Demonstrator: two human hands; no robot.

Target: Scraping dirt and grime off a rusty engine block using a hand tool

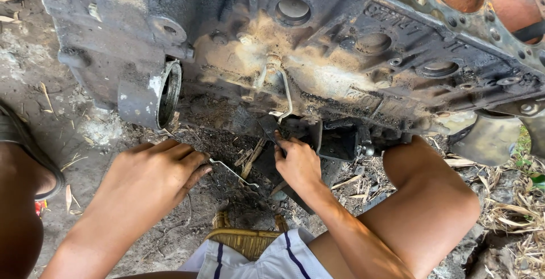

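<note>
Grime coats the big grey cast-iron engine block [318,46], heavy and slippery, under whose lower edge the left hand [150,179] clenches a thin, stiff steel spanner [230,168] by its shank, while the right hand [298,162] pinches a dark bracket [338,140] there.

Engine block [318,46] on ground [85,137] (hands [298,165] below).

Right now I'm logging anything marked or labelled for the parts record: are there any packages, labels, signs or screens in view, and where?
Raised cast lettering: upper right face of the engine block, a slanted row of moulded characters, same grimy dark grey as the metal.
No packages, stickers, signs or screens show elsewhere.
</note>
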